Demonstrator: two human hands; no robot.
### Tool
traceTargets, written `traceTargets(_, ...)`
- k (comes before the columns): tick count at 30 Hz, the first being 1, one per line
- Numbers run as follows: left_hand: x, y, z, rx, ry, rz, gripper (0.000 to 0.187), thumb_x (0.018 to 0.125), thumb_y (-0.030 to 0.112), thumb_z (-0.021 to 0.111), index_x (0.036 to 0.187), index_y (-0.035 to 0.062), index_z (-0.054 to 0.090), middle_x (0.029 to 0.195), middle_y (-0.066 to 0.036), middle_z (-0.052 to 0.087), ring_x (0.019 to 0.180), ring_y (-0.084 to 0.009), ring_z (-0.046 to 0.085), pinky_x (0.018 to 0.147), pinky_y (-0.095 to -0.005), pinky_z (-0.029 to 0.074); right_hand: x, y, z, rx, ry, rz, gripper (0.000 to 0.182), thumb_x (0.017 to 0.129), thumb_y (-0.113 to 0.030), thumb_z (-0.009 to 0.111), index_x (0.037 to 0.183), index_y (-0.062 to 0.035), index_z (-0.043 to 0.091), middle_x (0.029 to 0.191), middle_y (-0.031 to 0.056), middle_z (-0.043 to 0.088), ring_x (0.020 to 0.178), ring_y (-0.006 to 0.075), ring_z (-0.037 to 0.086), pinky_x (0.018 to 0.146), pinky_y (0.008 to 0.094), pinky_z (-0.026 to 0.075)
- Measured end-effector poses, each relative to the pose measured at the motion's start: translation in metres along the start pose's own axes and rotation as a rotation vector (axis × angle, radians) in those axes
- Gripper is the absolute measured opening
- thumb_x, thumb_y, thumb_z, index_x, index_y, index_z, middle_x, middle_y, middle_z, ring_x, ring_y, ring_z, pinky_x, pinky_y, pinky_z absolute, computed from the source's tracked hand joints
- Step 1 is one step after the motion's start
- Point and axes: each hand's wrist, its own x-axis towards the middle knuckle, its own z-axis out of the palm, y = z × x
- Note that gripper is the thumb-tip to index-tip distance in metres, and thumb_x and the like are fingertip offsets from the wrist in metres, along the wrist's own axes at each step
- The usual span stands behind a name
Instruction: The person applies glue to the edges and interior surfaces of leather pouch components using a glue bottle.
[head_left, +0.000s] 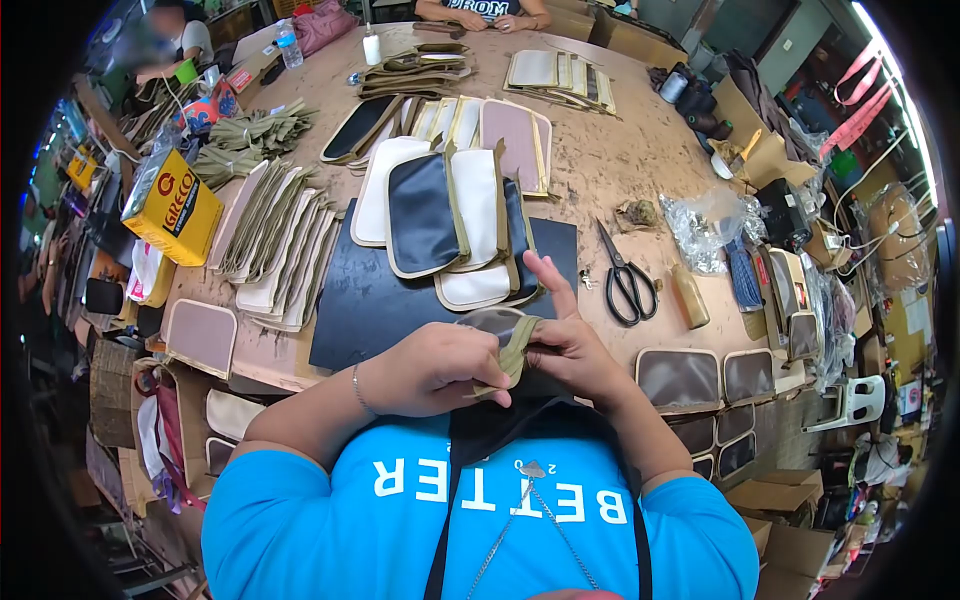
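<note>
Close to my chest, both hands work on an olive-green fabric strip (516, 352). My left hand (440, 365) is closed, its fingers pinching the strip's lower part. My right hand (575, 350) pinches the strip's upper part between thumb and fingers, with at least one finger stretched upward. Just behind the strip shows the edge of a dark panel (492, 320), mostly hidden by my hands. Beyond my hands, a stack of navy and cream edged panels (425, 212) with olive sides lies on a black mat (350, 322).
Black scissors (628, 285) and a tan bottle-shaped piece (689, 297) lie to the right. Bundled fabric pieces (285, 245) and a yellow can (175, 210) stand left. Brown panels (678, 377) line the near right edge. Another person's hands (490, 20) rest at the far edge.
</note>
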Motion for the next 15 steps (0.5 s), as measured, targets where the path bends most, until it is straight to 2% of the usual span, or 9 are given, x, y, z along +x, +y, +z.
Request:
traceTargets(2,-0.004,0.001,0.0,-0.173,-0.036,-0.102,0.015,0.082,0.008,0.074,0.089,0.0081,0.061,0.076,-0.006,0.058,0.065,-0.0234,0.056,0.059,-0.0331,0.044,-0.001,-0.007,-0.002,-0.085,-0.032,0.012,0.008,0.075,-0.013,0.075,0.08,-0.0123,0.069,0.158,0.0096,0.025,0.148,0.0415,0.007,0.112,0.0644,0.0)
traceTargets(5,-0.011,-0.003,0.005,-0.332,0.012,-0.125,0.012,0.088,0.01,0.071,0.089,0.0071,0.059,0.075,-0.005,0.056,0.063,-0.0176,0.053,0.058,-0.0305,0.041,-0.002,-0.012,0.0,-0.245,-0.045,-0.046,0.009,0.073,-0.015,0.076,0.078,-0.0141,0.068,0.155,0.0087,0.029,0.148,0.0409,0.009,0.112,0.0649,-0.001)
traceTargets(8,-0.016,-0.004,0.01,-0.589,0.058,-0.222,0.013,0.088,0.007,0.071,0.091,0.0043,0.058,0.073,-0.005,0.055,0.063,-0.0151,0.051,0.057,-0.0294,0.039,-0.006,-0.007,0.009,-0.411,0.153,-0.228,0.012,0.07,-0.016,0.077,0.077,-0.0163,0.068,0.153,0.0081,0.035,0.147,0.0407,0.015,0.112,0.065,-0.001)
traceTargets(11,-0.016,-0.007,0.011,-0.542,0.128,-0.2,0.013,0.091,0.012,0.068,0.088,0.004,0.058,0.075,-0.001,0.054,0.063,-0.0103,0.051,0.057,-0.0271,0.04,-0.004,-0.01,0.012,-0.603,0.26,-0.344,0.014,0.067,-0.017,0.078,0.076,-0.0181,0.068,0.147,0.006,0.043,0.145,0.0402,0.021,0.112,0.0657,0.001)
traceTargets(15,-0.02,-0.008,0.007,-0.435,0.094,-0.203,0.013,0.09,0.011,0.069,0.088,0.0039,0.059,0.074,-0.002,0.054,0.062,-0.0103,0.049,0.056,-0.0269,0.038,-0.002,-0.007,0.014,-0.783,0.282,-0.456,0.017,0.064,-0.019,0.079,0.077,-0.0184,0.066,0.14,0.0015,0.05,0.144,0.0379,0.024,0.113,0.0665,0.004)
